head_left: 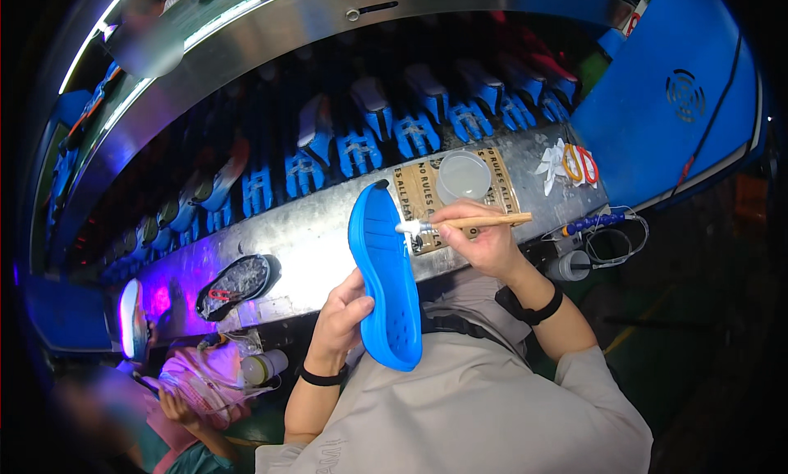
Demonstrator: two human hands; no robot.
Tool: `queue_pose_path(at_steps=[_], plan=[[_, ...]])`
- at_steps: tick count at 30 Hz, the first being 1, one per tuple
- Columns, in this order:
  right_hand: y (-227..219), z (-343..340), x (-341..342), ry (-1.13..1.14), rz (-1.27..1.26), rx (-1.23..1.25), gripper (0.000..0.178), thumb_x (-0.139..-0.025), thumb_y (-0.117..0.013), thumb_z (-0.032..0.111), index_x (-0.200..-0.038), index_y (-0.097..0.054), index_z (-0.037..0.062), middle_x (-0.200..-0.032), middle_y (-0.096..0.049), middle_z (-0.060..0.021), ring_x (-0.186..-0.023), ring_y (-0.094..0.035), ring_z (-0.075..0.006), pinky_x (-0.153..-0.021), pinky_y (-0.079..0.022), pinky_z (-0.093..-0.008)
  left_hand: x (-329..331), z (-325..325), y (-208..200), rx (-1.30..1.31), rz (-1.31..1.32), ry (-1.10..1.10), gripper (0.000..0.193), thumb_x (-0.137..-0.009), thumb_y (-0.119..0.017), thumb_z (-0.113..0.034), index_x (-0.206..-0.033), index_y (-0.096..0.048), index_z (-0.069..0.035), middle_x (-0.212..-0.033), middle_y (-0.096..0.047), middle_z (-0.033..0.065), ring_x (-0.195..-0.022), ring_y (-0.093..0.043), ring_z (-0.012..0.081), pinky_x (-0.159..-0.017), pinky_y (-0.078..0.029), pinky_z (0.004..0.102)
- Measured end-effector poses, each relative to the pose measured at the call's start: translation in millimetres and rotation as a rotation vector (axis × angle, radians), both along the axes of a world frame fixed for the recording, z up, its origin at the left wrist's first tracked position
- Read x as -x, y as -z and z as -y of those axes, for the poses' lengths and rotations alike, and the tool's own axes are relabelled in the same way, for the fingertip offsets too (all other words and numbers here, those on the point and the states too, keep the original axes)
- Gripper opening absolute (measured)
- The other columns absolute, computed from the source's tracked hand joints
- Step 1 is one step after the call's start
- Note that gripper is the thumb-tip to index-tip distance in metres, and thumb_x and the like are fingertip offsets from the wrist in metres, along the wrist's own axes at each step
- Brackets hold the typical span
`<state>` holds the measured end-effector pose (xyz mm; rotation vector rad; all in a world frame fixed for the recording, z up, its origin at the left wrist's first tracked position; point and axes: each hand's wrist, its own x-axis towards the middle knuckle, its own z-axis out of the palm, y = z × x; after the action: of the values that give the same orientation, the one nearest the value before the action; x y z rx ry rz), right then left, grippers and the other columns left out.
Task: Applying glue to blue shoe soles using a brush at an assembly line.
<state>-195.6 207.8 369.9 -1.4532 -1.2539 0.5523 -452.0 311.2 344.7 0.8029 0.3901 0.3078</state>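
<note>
My left hand [338, 318] is closed on the side of a blue shoe sole [384, 289], thumb on its edge. The sole is tilted in front of my body, its ribbed and hole-dotted hollow showing. A wooden-handled brush [505, 220] is gripped in my right hand [484, 246]. Its white bristles are at the sole's right edge, near the upper part; whether they touch cannot be told. Behind my right hand, a clear plastic tub [464, 177] stands on a printed cardboard sheet [420, 183].
Scissors with red and orange handles [584, 164] lie beside crumpled white paper [552, 164] on the metal bench [328, 211]. A black sole-shaped tray [238, 287] rests further left. Blue holders [359, 151] with shoe parts line the back. A co-worker's hand [179, 408] appears at lower left.
</note>
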Motion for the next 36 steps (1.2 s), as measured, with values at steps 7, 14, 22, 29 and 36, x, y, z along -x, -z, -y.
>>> queue_pose_path(at_steps=[7,14,22,29,36], plan=[[-2,-8,-5,0.057,0.06,-0.113,0.015,-0.089,-0.068,0.006,-0.1,-0.073,-0.001,-0.089,-0.071,-0.0116,-0.081,-0.066,-0.0193,-0.074,-0.051,-0.0315,4,3,-7,0.015,-0.01,0.035,0.074,-0.091,-0.067,-0.025,-0.15,-0.036,0.007,-0.134,-0.061,0.0144,-0.118,-0.063,0.0211,-0.103,-0.05,0.0337],[-16,4,3,-0.109,0.037,-0.047,0.01,-0.086,-0.067,0.006,-0.094,-0.072,0.0015,-0.086,-0.071,-0.01,-0.078,-0.067,-0.0231,-0.073,-0.052,-0.0344,-1,-7,-15,-0.098,0.001,0.001,0.077,-0.09,-0.071,-0.027,-0.15,-0.037,0.008,-0.136,-0.059,0.0165,-0.122,-0.061,0.0234,-0.106,-0.047,0.0364],[-21,14,5,-0.203,0.076,-0.137,0.011,-0.082,-0.069,0.004,-0.092,-0.071,0.0017,-0.083,-0.071,-0.0094,-0.073,-0.066,-0.0238,-0.071,-0.052,-0.0351,-3,-10,-24,-0.187,-0.012,-0.019,0.076,-0.09,-0.072,-0.028,-0.148,-0.039,0.009,-0.137,-0.058,0.0176,-0.123,-0.06,0.025,-0.106,-0.046,0.0383],[-35,22,8,-0.245,0.058,-0.113,0.012,-0.078,-0.069,0.002,-0.09,-0.071,0.0005,-0.08,-0.07,-0.0093,-0.07,-0.065,-0.023,-0.069,-0.051,-0.0358,-8,-9,-30,-0.24,-0.084,-0.101,0.08,-0.085,-0.076,-0.037,-0.145,-0.044,0.006,-0.13,-0.063,0.0147,-0.113,-0.066,0.0227,-0.099,-0.053,0.0353],[-34,30,11,-0.29,0.048,-0.123,0.012,-0.078,-0.069,0.002,-0.09,-0.071,0.0004,-0.08,-0.069,-0.0096,-0.069,-0.064,-0.0238,-0.068,-0.051,-0.0358,0,-14,-24,-0.19,-0.033,-0.068,0.077,-0.091,-0.07,-0.029,-0.149,-0.036,0.008,-0.137,-0.058,0.0174,-0.121,-0.061,0.0259,-0.105,-0.049,0.0393]])
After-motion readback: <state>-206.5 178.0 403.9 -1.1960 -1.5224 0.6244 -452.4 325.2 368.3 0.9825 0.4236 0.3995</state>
